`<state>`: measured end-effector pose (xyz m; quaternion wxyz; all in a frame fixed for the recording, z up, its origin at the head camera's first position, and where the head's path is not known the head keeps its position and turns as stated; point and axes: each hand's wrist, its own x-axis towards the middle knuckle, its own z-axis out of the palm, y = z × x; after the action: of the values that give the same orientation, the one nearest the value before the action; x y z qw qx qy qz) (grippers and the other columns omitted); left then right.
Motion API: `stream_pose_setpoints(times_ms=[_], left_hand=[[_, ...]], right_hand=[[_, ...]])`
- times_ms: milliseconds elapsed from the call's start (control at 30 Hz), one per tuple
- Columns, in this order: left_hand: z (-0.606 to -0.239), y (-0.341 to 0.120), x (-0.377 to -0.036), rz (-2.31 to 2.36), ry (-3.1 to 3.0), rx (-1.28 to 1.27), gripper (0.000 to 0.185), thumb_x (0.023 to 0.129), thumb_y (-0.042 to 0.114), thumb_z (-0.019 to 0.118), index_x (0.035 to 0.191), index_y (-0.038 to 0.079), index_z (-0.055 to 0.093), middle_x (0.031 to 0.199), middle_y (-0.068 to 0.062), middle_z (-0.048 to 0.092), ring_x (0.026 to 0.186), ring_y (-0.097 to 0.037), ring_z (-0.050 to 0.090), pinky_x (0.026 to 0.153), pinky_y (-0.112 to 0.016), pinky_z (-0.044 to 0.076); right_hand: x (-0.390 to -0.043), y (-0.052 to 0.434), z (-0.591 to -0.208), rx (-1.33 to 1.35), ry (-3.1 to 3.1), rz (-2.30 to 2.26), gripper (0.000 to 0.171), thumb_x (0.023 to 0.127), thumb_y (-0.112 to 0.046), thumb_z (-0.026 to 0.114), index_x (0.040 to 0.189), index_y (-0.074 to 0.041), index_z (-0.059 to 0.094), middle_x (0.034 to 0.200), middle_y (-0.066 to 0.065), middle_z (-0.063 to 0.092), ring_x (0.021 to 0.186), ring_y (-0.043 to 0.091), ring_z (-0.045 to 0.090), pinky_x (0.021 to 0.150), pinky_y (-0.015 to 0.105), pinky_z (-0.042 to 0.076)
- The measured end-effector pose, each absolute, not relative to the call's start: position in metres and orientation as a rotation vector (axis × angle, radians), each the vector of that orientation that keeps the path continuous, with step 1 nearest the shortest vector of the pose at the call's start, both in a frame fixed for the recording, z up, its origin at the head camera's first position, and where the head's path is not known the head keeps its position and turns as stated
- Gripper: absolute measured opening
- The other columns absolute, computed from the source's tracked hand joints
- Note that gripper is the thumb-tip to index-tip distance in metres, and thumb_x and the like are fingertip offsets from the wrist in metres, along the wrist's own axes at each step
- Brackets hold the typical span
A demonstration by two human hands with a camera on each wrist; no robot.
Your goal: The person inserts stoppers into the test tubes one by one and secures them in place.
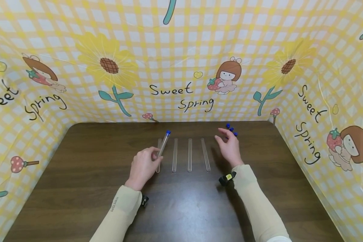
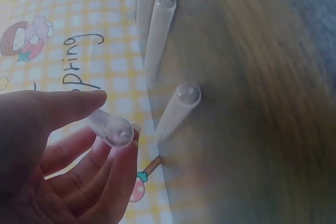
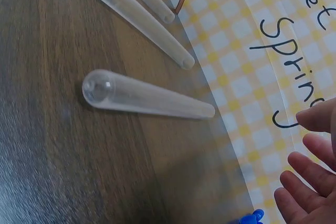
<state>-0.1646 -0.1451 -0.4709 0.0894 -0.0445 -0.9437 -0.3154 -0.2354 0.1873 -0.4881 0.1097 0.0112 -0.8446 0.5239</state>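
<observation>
left hand: left hand [image 1: 143, 164] pinches a capped tube [image 1: 164, 144] between thumb and fingertips, lifted off the table [image 1: 78, 174], blue cap pointing away.
row: four open tubes [image 1: 189, 155] lie side by side on the wood between the hands; the leftmost is partly hidden under the held one.
right hand: right hand [image 1: 229, 148] hovers with fingers loosely spread, holding nothing, just beside the loose blue caps [image 1: 231, 129] at the far edge.
step: looks like capping, one tube done.
next move: probably calls for a clean pinch on one cap.
left wrist view: shows the held tube's round bottom [image 2: 118, 129] at the fingertips.
right wrist view: shows the spread fingertips [image 3: 307, 182] and one cap [image 3: 252, 217].
</observation>
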Motion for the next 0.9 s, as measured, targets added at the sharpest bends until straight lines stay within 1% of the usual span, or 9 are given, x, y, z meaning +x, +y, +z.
stream_pose_setpoints(times_ms=[267,533,733,900], left_hand=[[-0.474,-0.153,-0.166,-0.93,-2.817,-0.089,0.026,0.089,0.02,0.081,0.109,0.006,0.074,0.079,0.0,0.063,0.062,-0.017,0.055,0.052,-0.034,0.045],[-0.476,-0.162,-0.168,-0.912,-2.819,-0.066,0.026,0.089,0.018,0.081,0.109,0.005,0.074,0.077,-0.001,0.062,0.062,-0.018,0.055,0.053,-0.035,0.045],[-0.479,-0.168,-0.169,-0.889,-2.819,-0.054,0.026,0.088,0.019,0.081,0.108,0.004,0.075,0.075,0.0,0.061,0.061,-0.019,0.055,0.052,-0.036,0.045],[-0.481,-0.173,-0.171,-0.862,-2.825,-0.047,0.027,0.088,0.02,0.081,0.109,0.003,0.075,0.074,0.001,0.063,0.061,-0.019,0.057,0.052,-0.039,0.046]], right_hand=[[-0.24,0.194,-0.488,-0.002,-2.521,1.469,0.04,0.1,-0.016,0.068,0.137,-0.002,0.06,0.14,0.015,0.059,0.126,0.04,0.054,0.104,0.049,0.043],[-0.243,0.201,-0.489,-0.012,-2.568,1.435,0.041,0.101,-0.017,0.067,0.139,-0.004,0.06,0.143,0.017,0.055,0.124,0.042,0.055,0.103,0.052,0.043],[-0.243,0.209,-0.489,-0.024,-2.638,1.419,0.044,0.101,-0.013,0.064,0.144,-0.004,0.055,0.148,0.019,0.05,0.127,0.042,0.052,0.102,0.055,0.043],[-0.244,0.216,-0.491,-0.016,-2.684,1.409,0.047,0.102,-0.011,0.063,0.147,-0.004,0.052,0.152,0.02,0.046,0.132,0.044,0.048,0.104,0.056,0.041]])
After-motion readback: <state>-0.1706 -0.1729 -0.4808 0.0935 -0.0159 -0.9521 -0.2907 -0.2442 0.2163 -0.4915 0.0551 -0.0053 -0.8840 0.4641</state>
